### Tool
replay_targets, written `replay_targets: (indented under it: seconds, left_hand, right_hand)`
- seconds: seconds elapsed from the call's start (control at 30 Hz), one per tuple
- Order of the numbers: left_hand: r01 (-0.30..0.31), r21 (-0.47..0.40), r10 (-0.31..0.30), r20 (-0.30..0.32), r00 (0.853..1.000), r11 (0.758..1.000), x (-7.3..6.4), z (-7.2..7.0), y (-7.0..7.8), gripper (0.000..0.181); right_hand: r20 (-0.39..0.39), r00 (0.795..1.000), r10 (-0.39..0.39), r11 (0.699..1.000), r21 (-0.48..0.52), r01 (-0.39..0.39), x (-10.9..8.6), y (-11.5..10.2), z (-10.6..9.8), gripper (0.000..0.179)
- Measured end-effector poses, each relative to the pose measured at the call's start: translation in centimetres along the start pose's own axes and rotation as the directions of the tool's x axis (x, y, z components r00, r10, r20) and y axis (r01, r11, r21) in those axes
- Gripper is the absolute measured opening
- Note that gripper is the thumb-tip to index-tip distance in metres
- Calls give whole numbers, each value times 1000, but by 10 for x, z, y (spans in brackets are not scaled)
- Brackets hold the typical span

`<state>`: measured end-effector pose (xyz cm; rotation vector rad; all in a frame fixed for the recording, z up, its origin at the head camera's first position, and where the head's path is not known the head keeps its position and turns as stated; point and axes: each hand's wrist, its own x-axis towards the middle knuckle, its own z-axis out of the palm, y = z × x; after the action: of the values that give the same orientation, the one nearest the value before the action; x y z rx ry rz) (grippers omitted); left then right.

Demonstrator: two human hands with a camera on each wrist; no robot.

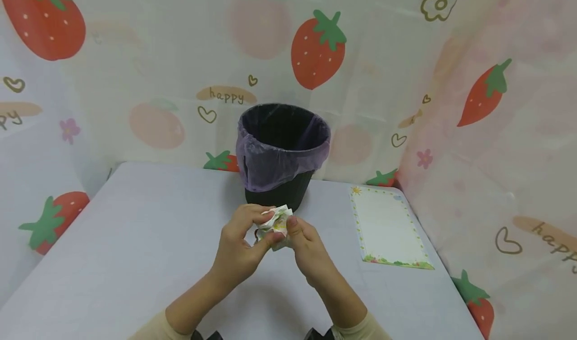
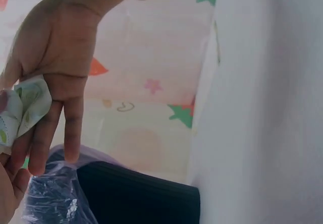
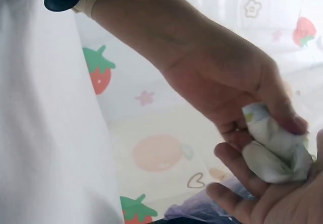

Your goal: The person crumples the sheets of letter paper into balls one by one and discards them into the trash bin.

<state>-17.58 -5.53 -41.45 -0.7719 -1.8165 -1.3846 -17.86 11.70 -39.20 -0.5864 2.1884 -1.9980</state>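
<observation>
A crumpled ball of white paper (image 1: 278, 224) with green and yellow print is held between both hands, in front of the bin. My left hand (image 1: 236, 245) pinches it from the left, thumb below and fingers over the top. From the right, my right hand (image 1: 311, 252) grips it with the thumb pressed on its near side. In the left wrist view, some fingers of the right hand (image 2: 60, 57) stretch out past the paper (image 2: 35, 103). The right wrist view has the left hand (image 3: 217, 77) with its thumb on the paper (image 3: 275, 151).
Behind the hands stands a black trash bin (image 1: 288, 200) lined with a purple bag (image 1: 270, 167). A flat white sheet with a decorated border (image 1: 389, 225) lies at the right of the white table (image 1: 158, 240). Strawberry-printed curtains (image 1: 180, 54) enclose the back and sides.
</observation>
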Motion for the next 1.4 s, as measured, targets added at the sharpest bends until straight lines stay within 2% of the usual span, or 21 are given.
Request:
replay_targets:
  seconds: [0.07,0.13,0.2,0.27,0.37,0.47,0.53,0.6,0.7,0.8,0.9,0.97,1.03,1.1,1.13,1.2,1.27,1.3,1.33,1.4]
  left_hand:
    - [79,-58,-79,2,997,995,2,-3,0,38]
    - [160,-121,-157,36,987,980,3,-7,1,36]
    - [239,-185,-225,95,970,953,6,-12,3,35]
    - [312,-245,-279,160,947,918,10,-18,5,35]
    - [393,-297,-330,240,913,870,16,-28,8,34]
    - [442,-327,-355,293,888,835,19,-33,10,36]
    - [468,-351,-364,324,874,811,20,-34,10,36]
    - [497,-371,-383,340,859,785,20,-33,11,35]
    - [526,-397,-408,346,845,752,19,-30,12,34]
    - [531,-444,-411,343,845,722,17,-26,14,34]
    - [516,-512,-387,343,856,687,14,-21,14,34]
    - [516,-543,-398,329,857,663,13,-17,14,28]
    - [527,-563,-428,310,849,637,11,-14,14,21]
    - [551,-567,-480,288,829,612,10,-10,14,16]
    - [562,-563,-501,279,819,606,9,-9,14,14]
    - [581,-542,-533,264,804,608,7,-7,14,13]
    - [586,-506,-536,260,803,633,5,-6,14,21]
    - [577,-497,-515,271,813,648,4,-6,15,29]
    - [560,-482,-485,283,828,674,4,-7,16,39]
    - [530,-445,-431,310,848,722,3,-7,18,55]
  right_hand:
    - [82,997,4,1000,6,-4,-1,-2,-6,66]
    - [189,982,-17,999,38,10,0,-4,-16,71]
    - [268,961,-75,997,45,66,2,-3,-27,71]
    - [313,936,-163,987,65,149,6,-2,-40,69]
    - [345,895,-284,959,108,262,11,1,-53,72]
    - [384,854,-351,936,153,316,13,1,-55,94]
    - [396,840,-371,928,136,346,12,-1,-51,105]
    - [365,848,-384,921,93,378,11,-4,-44,107]
    - [276,884,-377,920,-3,393,8,-11,-37,99]
    - [232,906,-354,934,43,354,6,-13,-31,94]
    - [238,912,-335,940,148,307,5,-11,-25,91]
    - [224,916,-332,935,207,288,5,-10,-22,87]
    - [195,924,-330,931,228,284,4,-8,-18,82]
    - [165,930,-328,929,233,286,4,-6,-14,77]
    - [150,933,-327,930,228,289,4,-6,-12,75]
    - [124,934,-335,930,205,306,3,-5,-10,70]
    - [88,932,-351,928,168,334,2,-5,-10,69]
    - [70,929,-364,924,157,350,1,-5,-10,68]
    - [53,923,-380,917,153,369,1,-5,-10,68]
    - [20,914,-405,905,152,397,0,-6,-10,68]
